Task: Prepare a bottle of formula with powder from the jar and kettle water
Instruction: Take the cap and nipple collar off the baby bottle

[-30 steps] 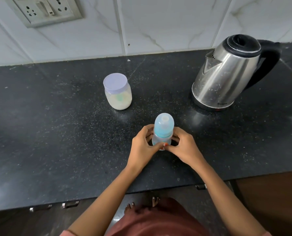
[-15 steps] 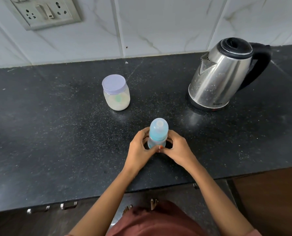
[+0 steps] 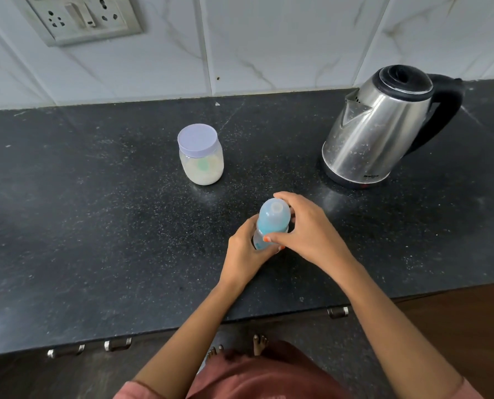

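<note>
Bottle (image 3: 271, 226) stands upright on the counter (image 3: 96, 226), caught between both my hands. My left hand (image 3: 244, 256) wraps the clear lower body, fingers curled round it from the left. My right hand (image 3: 307, 227) curls over the blue cap (image 3: 274, 213) from the right, with the thumb on the near side and the fingertips reaching round the far side near the top. Both hands grip the bottle, but I cannot tell whether its base rests on the counter or is just lifted.

Beyond the grip and to its left stands the jar (image 3: 202, 167), its lid (image 3: 197, 138) on, with pale powder and something green inside. Beyond the grip to its right, well apart, stands the kettle (image 3: 375, 133), closed on top, spout toward the jar. Farther back, the tiled wall (image 3: 269, 38) carries a socket (image 3: 82, 18). Nearer me than the grip, handles (image 3: 117, 344) show under the counter's edge.
</note>
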